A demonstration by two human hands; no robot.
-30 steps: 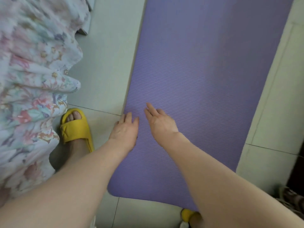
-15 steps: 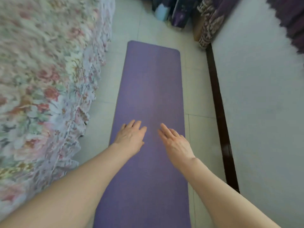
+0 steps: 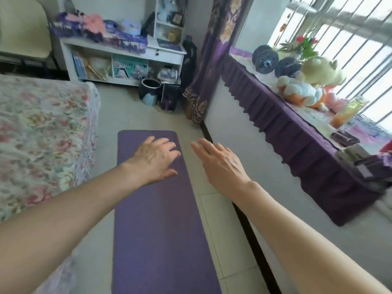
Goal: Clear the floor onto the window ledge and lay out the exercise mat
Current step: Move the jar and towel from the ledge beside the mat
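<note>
The purple exercise mat (image 3: pixel 157 230) lies flat and unrolled on the tiled floor, running away from me between the bed and the wall. My left hand (image 3: pixel 153 160) hovers over the mat's far part, fingers spread, holding nothing. My right hand (image 3: pixel 218 162) is held out beside the mat's right edge, above the tiles, also open and empty. The window ledge (image 3: pixel 282 117) on the right has a purple skirted cover. On it sit two dark dumbbells (image 3: pixel 273 61), plush toys (image 3: pixel 305 88) and several small items.
A bed with a floral cover (image 3: pixel 42 132) borders the mat on the left. A white shelf unit (image 3: pixel 118 58) stands at the far wall, with a dark bin (image 3: pixel 149 91) and a box on the floor before it. A purple curtain (image 3: pixel 212 60) hangs by the ledge.
The view has risen from the mat's near end to the whole room. Both hands have lifted off the mat and now float above it, the right one drifting past its right edge.
</note>
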